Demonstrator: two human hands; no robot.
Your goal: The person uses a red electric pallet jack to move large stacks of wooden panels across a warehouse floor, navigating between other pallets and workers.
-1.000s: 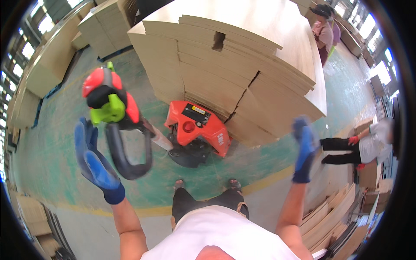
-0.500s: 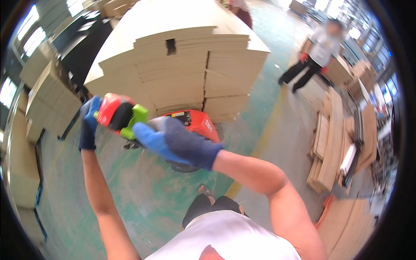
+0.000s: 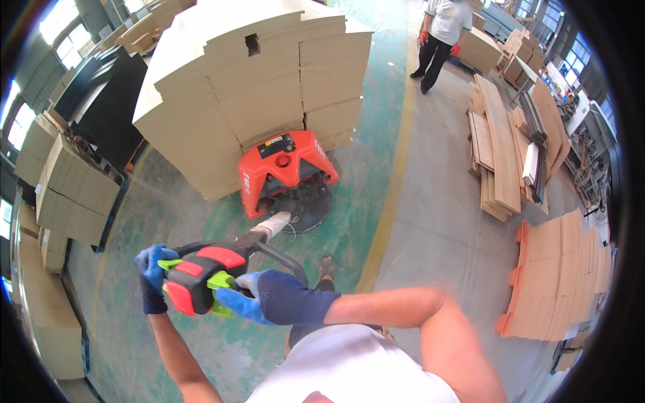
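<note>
Both of my hands wear blue work gloves and hold the control handle (image 3: 207, 263) of an electric pallet truck (image 3: 287, 158). The handle head is red and black with bright green levers. My left hand (image 3: 153, 270) is wrapped round its left grip. At the right side, my right hand (image 3: 285, 297) closes on the grip beside a green lever. A black-and-white shaft (image 3: 272, 225) joins the handle to the red body. The truck's body stands against a tall stack of pale boards (image 3: 262, 87); its forks are hidden.
A person (image 3: 445, 30) in red gloves stands at the far right, past a yellow floor line (image 3: 392, 218). Loose planks (image 3: 500, 148) and a board stack (image 3: 554, 279) lie along the right. More board stacks (image 3: 80, 191) and black panels (image 3: 107, 101) line the left.
The handle has come down and toward me, with both hands on it. The truck's red body and shaft now show plainly. The person at the right appears higher in the view.
</note>
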